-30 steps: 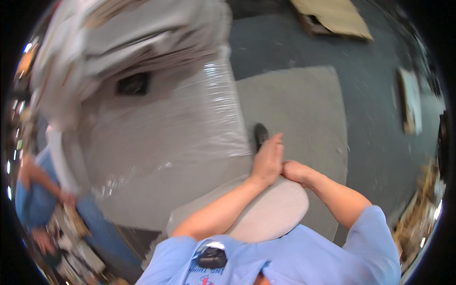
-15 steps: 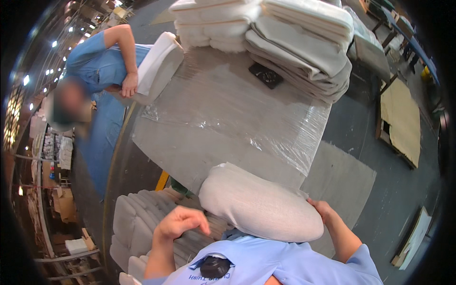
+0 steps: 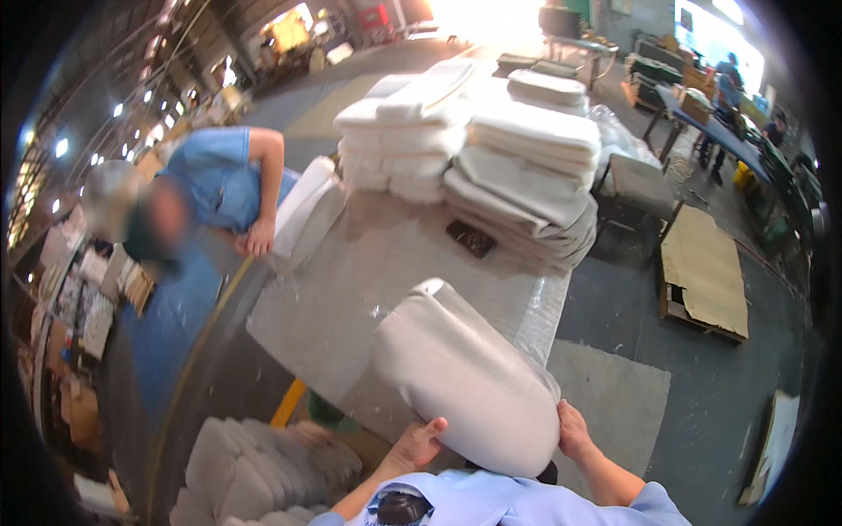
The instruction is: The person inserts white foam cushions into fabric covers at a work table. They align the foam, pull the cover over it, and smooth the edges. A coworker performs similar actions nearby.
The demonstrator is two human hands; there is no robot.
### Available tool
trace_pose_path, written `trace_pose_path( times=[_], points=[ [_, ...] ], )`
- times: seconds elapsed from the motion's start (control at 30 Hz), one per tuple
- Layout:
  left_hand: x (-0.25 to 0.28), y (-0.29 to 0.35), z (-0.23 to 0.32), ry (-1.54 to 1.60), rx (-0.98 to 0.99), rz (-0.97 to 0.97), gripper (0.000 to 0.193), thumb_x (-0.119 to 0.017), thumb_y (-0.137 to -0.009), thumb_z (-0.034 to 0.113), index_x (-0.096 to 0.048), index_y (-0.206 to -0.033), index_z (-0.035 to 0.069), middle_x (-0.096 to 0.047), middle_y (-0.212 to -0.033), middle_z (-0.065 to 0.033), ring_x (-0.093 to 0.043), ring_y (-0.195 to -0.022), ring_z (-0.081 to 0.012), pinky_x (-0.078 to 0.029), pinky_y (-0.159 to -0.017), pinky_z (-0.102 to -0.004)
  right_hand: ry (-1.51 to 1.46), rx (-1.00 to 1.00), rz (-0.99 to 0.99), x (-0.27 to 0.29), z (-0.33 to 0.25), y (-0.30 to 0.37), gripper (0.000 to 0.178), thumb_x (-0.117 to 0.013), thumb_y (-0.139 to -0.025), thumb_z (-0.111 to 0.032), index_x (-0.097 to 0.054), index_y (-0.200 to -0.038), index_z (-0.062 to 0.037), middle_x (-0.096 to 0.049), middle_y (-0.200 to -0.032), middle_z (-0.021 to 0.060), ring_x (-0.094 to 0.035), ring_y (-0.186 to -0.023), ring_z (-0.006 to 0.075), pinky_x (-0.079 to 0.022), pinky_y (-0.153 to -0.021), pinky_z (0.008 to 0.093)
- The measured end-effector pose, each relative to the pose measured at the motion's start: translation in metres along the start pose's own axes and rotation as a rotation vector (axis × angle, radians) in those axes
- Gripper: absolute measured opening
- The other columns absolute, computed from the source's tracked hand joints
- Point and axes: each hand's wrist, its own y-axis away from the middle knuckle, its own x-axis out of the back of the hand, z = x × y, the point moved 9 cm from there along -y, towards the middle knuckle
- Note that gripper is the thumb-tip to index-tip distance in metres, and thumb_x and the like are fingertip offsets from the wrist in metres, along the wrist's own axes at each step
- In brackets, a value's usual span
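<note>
Left hand (image 3: 419,443) curled under the near end of a white foam cushion (image 3: 465,386), thumb up against its side, fingers hidden beneath; grasping it. Right hand (image 3: 574,430) pressed flat on the opposite side of the same end, fingers spread over the rounded edge; also gripping. Both forearms rising from the lower edge in light blue sleeves, elbows bent, wrists tilted inward toward the cushion.

Cushion held tilted, far end resting on or just above the plastic-wrapped table (image 3: 351,289), near end hanging off the table's edge between the two hands. Cannot tell whether the far end touches the film.

No true containers in view. Farther along the table from the cushion, tall piles of white cushions (image 3: 491,149), stacked flat in several columns. Small dark flat object (image 3: 471,238) lying on the table between the held cushion and those piles. Below the table edge, left of the cushion, another batch of pale cushions standing on edge (image 3: 254,465).

Beyond the table's left side, a co-worker in a blue shirt (image 3: 219,188), one hand (image 3: 258,238) on an upright white cushion (image 3: 303,210). Right of the table, a flat cardboard sheet on a pallet (image 3: 706,276).
</note>
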Motion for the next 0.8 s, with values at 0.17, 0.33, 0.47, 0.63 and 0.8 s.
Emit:
trace_pose_path(
  times=[0.17, 0.33, 0.47, 0.63, 0.8],
  points=[
    [-0.059, -0.035, 0.092, -0.225, -0.397, 0.166, 0.068, -0.088, -0.085, 0.008, -0.057, -0.146, 0.005, -0.067, -0.134, -0.0083, -0.064, -0.123, -0.0269, -0.052, -0.108, -0.0455, 0.049, 0.337, 0.164, -0.025, 0.015, -0.009, 0.061, -0.044, -0.116, -0.051, -0.058, -0.146, -0.0005, -0.068, -0.133, 0.0106, -0.061, -0.121, 0.0196, -0.047, -0.11, 0.0382],
    [-0.082, -0.011, 0.15, -0.449, -0.413, 0.087, 0.056, -0.08, -0.083, -0.004, -0.064, -0.136, 0.0, -0.072, -0.124, -0.011, -0.071, -0.112, -0.0266, -0.057, -0.097, -0.0424, 0.439, 0.552, 0.282, -0.061, -0.044, 0.026, 0.036, -0.067, -0.108, -0.022, -0.062, -0.139, -0.0054, -0.072, -0.123, 0.0105, -0.069, -0.109, 0.0179, -0.059, -0.091, 0.0338],
    [-0.073, 0.011, 0.18, -0.693, -0.395, -0.013, 0.047, -0.078, -0.082, -0.007, -0.069, -0.128, -0.001, -0.075, -0.118, -0.0114, -0.073, -0.106, -0.0258, -0.058, -0.094, -0.0419, 0.28, 0.609, 0.157, -0.085, -0.114, 0.036, 0.042, -0.076, -0.101, -0.018, -0.06, -0.138, -0.0066, -0.071, -0.121, 0.0085, -0.068, -0.108, 0.0157, -0.058, -0.091, 0.0315],
    [-0.086, 0.022, 0.175, -0.911, -0.219, -0.052, 0.045, -0.078, -0.082, -0.008, -0.07, -0.126, -0.003, -0.076, -0.117, -0.0108, -0.073, -0.106, -0.0228, -0.057, -0.096, -0.0396, 0.014, 0.629, 0.129, -0.117, -0.132, 0.05, 0.035, -0.079, -0.098, -0.019, -0.061, -0.126, -0.0063, -0.07, -0.11, 0.0057, -0.066, -0.101, 0.013, -0.056, -0.089, 0.0316],
    [-0.09, 0.013, 0.148, -1.256, -0.047, -0.116, 0.049, -0.082, -0.083, -0.004, -0.068, -0.13, -0.004, -0.075, -0.119, -0.01, -0.071, -0.109, -0.0206, -0.056, -0.097, -0.037, -0.227, 0.427, 0.167, -0.106, -0.059, 0.034, 0.037, -0.08, -0.099, -0.018, -0.059, -0.127, -0.0068, -0.071, -0.113, 0.0047, -0.066, -0.107, 0.0139, -0.055, -0.091, 0.032]
  ],
)
